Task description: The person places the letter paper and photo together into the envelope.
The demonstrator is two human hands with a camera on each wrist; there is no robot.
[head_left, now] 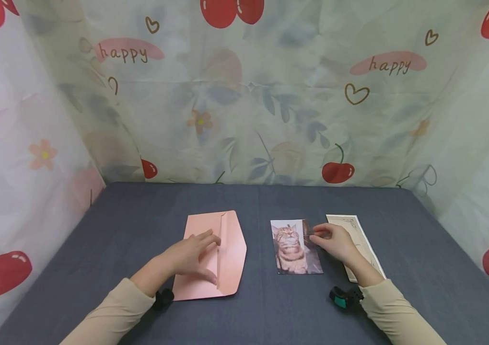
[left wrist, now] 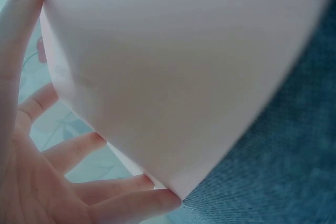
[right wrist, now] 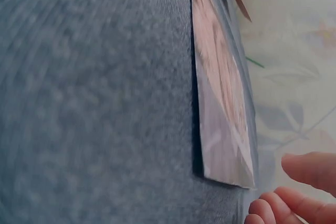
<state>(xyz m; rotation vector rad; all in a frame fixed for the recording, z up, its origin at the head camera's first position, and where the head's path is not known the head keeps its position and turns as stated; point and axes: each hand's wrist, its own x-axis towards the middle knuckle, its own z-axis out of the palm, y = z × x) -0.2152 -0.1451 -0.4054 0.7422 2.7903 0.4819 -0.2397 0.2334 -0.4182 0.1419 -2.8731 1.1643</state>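
A pink envelope (head_left: pixel 231 268) with its pointed flap folded out lies left of centre. My left hand (head_left: pixel 192 254) rests over it, thumb and fingers spread wide; in the left wrist view the fingertips (left wrist: pixel 170 199) meet the edge of the pink paper (left wrist: pixel 157 77). To the right lies a cat photo (head_left: pixel 289 249), flat on the table. My right hand (head_left: pixel 335 243) is at the photo's right edge with loosely bent fingers. In the right wrist view a gap shows between the thumb (right wrist: pixel 310 169) and the other fingers, beside the photo's near end (right wrist: pixel 226 156).
A cream card (head_left: pixel 358 235) with ornamental line decoration lies partly beneath my right forearm. The dark cloth-covered table (head_left: pixel 261 316) ends at a printed curtain (head_left: pixel 244 96) behind, with more curtain on both sides. Dark wrist devices (head_left: pixel 343 297) sit at both wrists.
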